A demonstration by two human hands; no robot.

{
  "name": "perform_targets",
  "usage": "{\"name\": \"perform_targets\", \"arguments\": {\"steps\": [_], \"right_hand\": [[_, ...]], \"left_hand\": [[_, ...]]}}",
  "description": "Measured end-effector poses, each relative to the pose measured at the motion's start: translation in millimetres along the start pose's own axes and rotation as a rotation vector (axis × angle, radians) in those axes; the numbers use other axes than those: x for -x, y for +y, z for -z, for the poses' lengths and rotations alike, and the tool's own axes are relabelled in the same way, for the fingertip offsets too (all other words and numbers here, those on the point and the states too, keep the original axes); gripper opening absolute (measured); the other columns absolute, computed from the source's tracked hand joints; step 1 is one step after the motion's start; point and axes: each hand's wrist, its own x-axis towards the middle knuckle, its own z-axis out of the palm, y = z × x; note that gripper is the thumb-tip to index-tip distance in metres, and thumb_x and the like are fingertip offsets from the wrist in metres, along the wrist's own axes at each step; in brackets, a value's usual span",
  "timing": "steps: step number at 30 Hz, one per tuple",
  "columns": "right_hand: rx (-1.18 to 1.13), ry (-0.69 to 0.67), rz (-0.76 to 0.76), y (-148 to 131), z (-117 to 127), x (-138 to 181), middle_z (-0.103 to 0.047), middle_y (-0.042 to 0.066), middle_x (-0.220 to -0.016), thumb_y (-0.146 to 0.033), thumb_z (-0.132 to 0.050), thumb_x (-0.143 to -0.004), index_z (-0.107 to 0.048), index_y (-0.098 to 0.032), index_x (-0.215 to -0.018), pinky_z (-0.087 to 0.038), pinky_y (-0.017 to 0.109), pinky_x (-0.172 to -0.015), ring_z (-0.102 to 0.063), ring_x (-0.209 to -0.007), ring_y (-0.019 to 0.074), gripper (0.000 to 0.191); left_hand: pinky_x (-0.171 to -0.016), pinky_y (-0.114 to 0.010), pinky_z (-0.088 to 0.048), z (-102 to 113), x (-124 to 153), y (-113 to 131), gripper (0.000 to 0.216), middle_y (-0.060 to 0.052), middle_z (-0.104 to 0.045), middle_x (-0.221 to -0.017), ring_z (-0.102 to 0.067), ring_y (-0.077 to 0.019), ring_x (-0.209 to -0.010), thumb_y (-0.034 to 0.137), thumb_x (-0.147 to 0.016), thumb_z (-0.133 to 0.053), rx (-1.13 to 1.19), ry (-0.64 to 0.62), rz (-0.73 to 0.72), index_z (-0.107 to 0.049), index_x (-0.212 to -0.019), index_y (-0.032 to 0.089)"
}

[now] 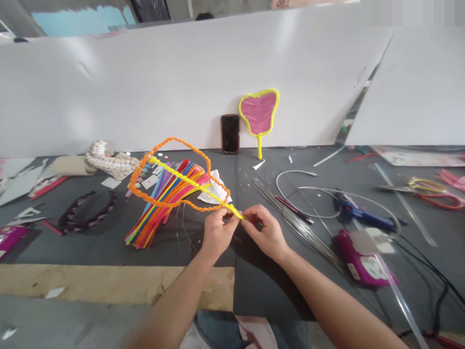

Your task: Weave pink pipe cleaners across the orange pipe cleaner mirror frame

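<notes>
My left hand [220,231] is closed round the base of a shaped wire frame. An orange twisted pipe-cleaner loop [136,195] forms its outline, and a yellow twisted pipe cleaner [189,180] runs across the loop and down to the base. At that yellow end, my right hand [264,231] pinches the tip, its fingertips close to those of the left. Behind the loop lies a bundle of coloured pipe cleaners [148,228]. A finished-looking pink fan shape with a yellow edge [258,114] leans against the white board.
A phone [230,134] leans on the white board [163,87]. Right lie thin metal wires [301,232], a blue glue gun [363,213], a purple power strip [363,261], and scissors [417,189]. Left are a braided headband [82,213] and a shell-covered swan shape [116,162].
</notes>
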Motion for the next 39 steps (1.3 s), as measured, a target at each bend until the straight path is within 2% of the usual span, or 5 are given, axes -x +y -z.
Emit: {"name": "perform_targets", "arguments": {"steps": [8,11,17,29,39], "right_hand": [[0.109,-0.038,-0.020,-1.1,4.8,-1.1,-0.060,0.002,-0.074,-0.020,-0.058,-0.077,-0.063,-0.022,-0.076,-0.042,0.026,-0.059,-0.054,-0.064,0.0146,0.005],[0.086,-0.023,-0.097,1.2,3.8,-1.2,-0.060,0.001,-0.068,-0.024,-0.057,-0.079,-0.063,-0.021,-0.073,-0.041,0.026,-0.059,-0.053,-0.061,0.0144,0.009],[-0.260,-0.116,-0.375,5.0,9.0,-7.3,-0.055,-0.003,-0.059,-0.042,-0.063,-0.076,-0.063,-0.018,-0.070,-0.036,0.023,-0.051,-0.046,-0.053,0.0101,0.025],[-0.785,-0.270,-0.700,5.7,16.4,-8.2,-0.058,-0.004,-0.061,-0.037,-0.077,-0.066,-0.059,-0.015,-0.067,-0.041,0.019,-0.053,-0.050,-0.052,0.0058,0.029],[-0.997,-0.412,-0.763,5.3,17.4,-7.2,-0.061,0.000,-0.062,-0.031,-0.076,-0.070,-0.058,-0.015,-0.068,-0.037,0.017,-0.049,-0.048,-0.051,0.0057,0.024]], "left_hand": [[-0.056,-0.023,-0.042,1.1,-0.3,2.0,0.016,-0.002,-0.070,-0.065,-0.061,-0.0148,-0.058,0.031,-0.075,-0.062,-0.152,-0.039,-0.022,-0.065,-0.068,0.018],[-0.056,-0.024,-0.041,0.7,-0.3,1.5,0.018,-0.003,-0.070,-0.067,-0.061,-0.0157,-0.059,0.034,-0.077,-0.061,-0.159,-0.036,-0.048,-0.066,-0.069,0.018],[-0.061,-0.025,-0.044,1.9,-0.8,0.6,0.012,-0.003,-0.071,-0.073,-0.062,-0.0164,-0.066,0.028,-0.080,-0.057,-0.121,-0.083,-0.099,-0.066,-0.078,0.020],[-0.063,-0.021,-0.044,5.0,-0.7,6.5,0.012,0.001,-0.067,-0.069,-0.059,-0.0140,-0.064,0.027,-0.079,-0.056,0.085,-0.178,-0.057,-0.064,-0.074,0.020],[-0.072,-0.027,-0.046,8.4,-2.0,8.1,0.014,-0.003,-0.066,-0.071,-0.060,-0.0169,-0.069,0.028,-0.079,-0.059,0.334,-0.322,0.000,-0.064,-0.072,0.017]]}}
